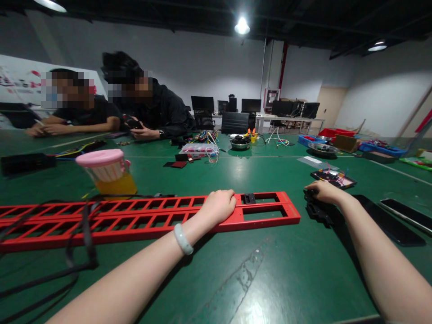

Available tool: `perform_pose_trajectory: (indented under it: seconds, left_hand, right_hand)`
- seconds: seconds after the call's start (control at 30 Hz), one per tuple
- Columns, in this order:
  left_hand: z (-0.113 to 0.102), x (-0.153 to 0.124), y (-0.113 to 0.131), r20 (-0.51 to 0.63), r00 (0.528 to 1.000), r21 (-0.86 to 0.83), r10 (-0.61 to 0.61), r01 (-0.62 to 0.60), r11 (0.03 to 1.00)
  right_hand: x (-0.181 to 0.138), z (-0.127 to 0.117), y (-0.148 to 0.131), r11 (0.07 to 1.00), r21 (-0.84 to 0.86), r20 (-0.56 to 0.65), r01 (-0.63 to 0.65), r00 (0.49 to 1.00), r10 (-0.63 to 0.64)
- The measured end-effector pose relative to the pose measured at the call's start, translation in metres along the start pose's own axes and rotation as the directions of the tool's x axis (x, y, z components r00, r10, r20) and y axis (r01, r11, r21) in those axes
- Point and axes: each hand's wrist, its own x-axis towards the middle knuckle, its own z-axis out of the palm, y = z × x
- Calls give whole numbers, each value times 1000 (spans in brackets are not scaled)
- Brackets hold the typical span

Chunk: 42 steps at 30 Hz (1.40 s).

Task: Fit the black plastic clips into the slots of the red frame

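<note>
A long red slotted frame (263,220) with two rows of rectangular openings lies across the table. My left hand (221,204), with a pale bangle at the wrist, is closed over it near the right end; its fingertips are mostly hidden. Just right of that hand, a small black block (249,198) sits in an opening of the frame. Beyond the frame's right end, my right hand (324,191) has its fingers closed on a black plastic part among a small cluster of similar black parts (319,213) on the table.
A pink-lidded cup (104,173) stands behind the frame, and black straps (86,234) cross its left part. Two phones (388,220) lie beside my right forearm. A tray of parts (332,177) is behind my right hand. Two people (145,108) sit across the table.
</note>
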Motion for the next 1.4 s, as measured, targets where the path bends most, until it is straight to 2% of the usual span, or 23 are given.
perform_pose_trajectory:
  seconds: [0.23, 0.4, 0.5, 0.6, 0.83, 0.9, 0.97, 1.07, 1.17, 1.23, 1.33, 1.4]
  left_hand:
    - [-3, -1, 2, 14, 1000, -1, -11, 11, 1000]
    - [-4, -2, 2, 17, 1000, -3, -9, 10, 1000]
    - [-3, -2, 2, 16, 1000, -7, -5, 5, 1000]
    - [-3, -2, 2, 14, 1000, -9, -7, 7, 1000]
    - [-1, -3, 1, 9, 1000, -16, -9, 10, 1000]
    - [-2, -3, 1, 9, 1000, -19, -12, 13, 1000]
    - [-3, -4, 2, 11, 1000, -22, -18, 18, 1000]
    - [-4, -4, 2, 19, 999, -27, -30, 31, 999]
    - [-4, -4, 3, 22, 999, -32, -39, 40, 999]
    - [-4, -4, 3, 21, 999, -33, -42, 43, 999]
    - [-3, -3, 3, 21, 999, -29, -37, 38, 999]
    - [-3, -3, 3, 19, 999, -25, -30, 30, 999]
  right_hand:
    - [1, -6, -15, 994, -95, -226, 57, 971, -77]
    - [2, -11, -46, 972, -93, -321, 216, 917, -235]
    - [2, -9, -68, 951, -58, -310, 305, 900, -307]
    - [2, -4, -82, 939, -49, -240, 340, 909, -342]
    - [3, 3, -76, 961, -138, -109, 240, 961, -256]
    - [3, 3, -75, 965, -150, -133, 216, 963, -236]
    - [3, 2, -78, 967, -148, -221, 207, 946, -237]
    - [2, 1, -95, 960, -103, -395, 260, 875, -279]
    - [-1, 3, -124, 919, 19, -473, 395, 813, -340]
    - [-4, 8, -145, 877, 147, -465, 458, 814, -347]
    - [-6, 18, -168, 832, 330, -433, 447, 854, -287]
    - [-6, 24, -175, 815, 374, -412, 443, 866, -282]
